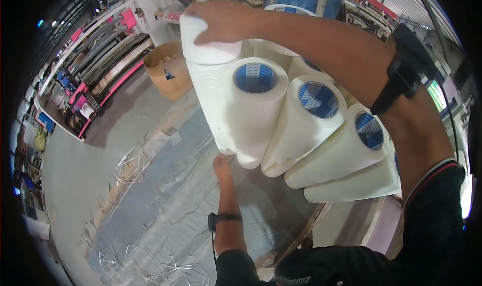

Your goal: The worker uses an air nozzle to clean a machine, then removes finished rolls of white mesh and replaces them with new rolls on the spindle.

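Observation:
A tall white roll (205, 95) with a fine ribbed surface stands at the left end of a cluster of white rolls, a smoother white section at its top. My right hand (223, 22) reaches across from the right, its fingers wrapped over that upper end. Low down, my left hand (223, 168) holds the same roll at its bottom edge; its fingertips are partly hidden. Beside it a white roll (256, 113) shows a blue-printed core. Another white roll (301, 130) and a further white roll (334, 153) lean outward to the right, their cores facing up.
Clear plastic sheeting (165, 205) covers the floor area before the rolls. Loose clear strapping (165, 268) lies tangled on it. A brown cardboard drum (170, 78) stands beyond, left of the rolls. Farther left is a long machine (103, 60) with rollers and pink parts.

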The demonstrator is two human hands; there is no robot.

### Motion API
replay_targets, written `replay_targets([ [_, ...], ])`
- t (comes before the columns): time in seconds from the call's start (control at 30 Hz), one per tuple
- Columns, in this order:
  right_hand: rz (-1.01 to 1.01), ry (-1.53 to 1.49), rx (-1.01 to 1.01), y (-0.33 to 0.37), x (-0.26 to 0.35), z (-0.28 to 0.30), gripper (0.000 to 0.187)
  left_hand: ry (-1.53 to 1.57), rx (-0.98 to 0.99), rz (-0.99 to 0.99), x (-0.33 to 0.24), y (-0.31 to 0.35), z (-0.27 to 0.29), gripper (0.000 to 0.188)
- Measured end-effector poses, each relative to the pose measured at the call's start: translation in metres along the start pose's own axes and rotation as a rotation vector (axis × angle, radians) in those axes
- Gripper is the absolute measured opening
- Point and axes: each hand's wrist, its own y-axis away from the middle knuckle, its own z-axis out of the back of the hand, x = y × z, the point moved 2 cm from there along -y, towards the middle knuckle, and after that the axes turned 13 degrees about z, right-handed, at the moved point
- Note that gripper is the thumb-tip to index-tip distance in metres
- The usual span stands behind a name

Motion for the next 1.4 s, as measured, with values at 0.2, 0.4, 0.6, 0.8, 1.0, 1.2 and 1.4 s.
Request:
replay_targets([
  [0.2, -0.006, 0.042, -0.493, 0.029, -0.017, 0.054, 0.054, 0.001, -0.058, -0.141, -0.035, 0.058, 0.016, 0.019],
  [0.4, 0.116, 0.255, -0.506, 0.112, 0.029, 0.161, 0.059, 0.032, -0.108, -0.415, -0.136, 0.117, 0.003, 0.03],
  [0.6, -0.125, 0.536, -0.301, 0.262, 0.072, 0.255, 0.061, 0.094, 0.001, -0.661, -0.232, 0.236, -0.064, 0.036],
  [0.8, -0.542, 0.351, -0.159, 0.347, 0.059, 0.253, 0.066, -0.095, 0.463, -0.94, -0.278, 0.367, -0.161, 0.049],
  [1.0, -0.228, 0.369, -0.264, 0.404, 0.034, 0.232, 0.061, -0.607, 0.586, -1.109, -0.269, 0.445, -0.261, 0.072],
  [1.2, -0.312, 0.353, -0.334, 0.444, 0.042, 0.244, 0.063, -0.831, 0.676, -1.028, -0.247, 0.492, -0.358, 0.108],
  [1.4, -0.357, 0.26, -0.461, 0.491, 0.042, 0.255, 0.062, -0.795, 0.633, -0.955, -0.229, 0.491, -0.381, 0.106],
])
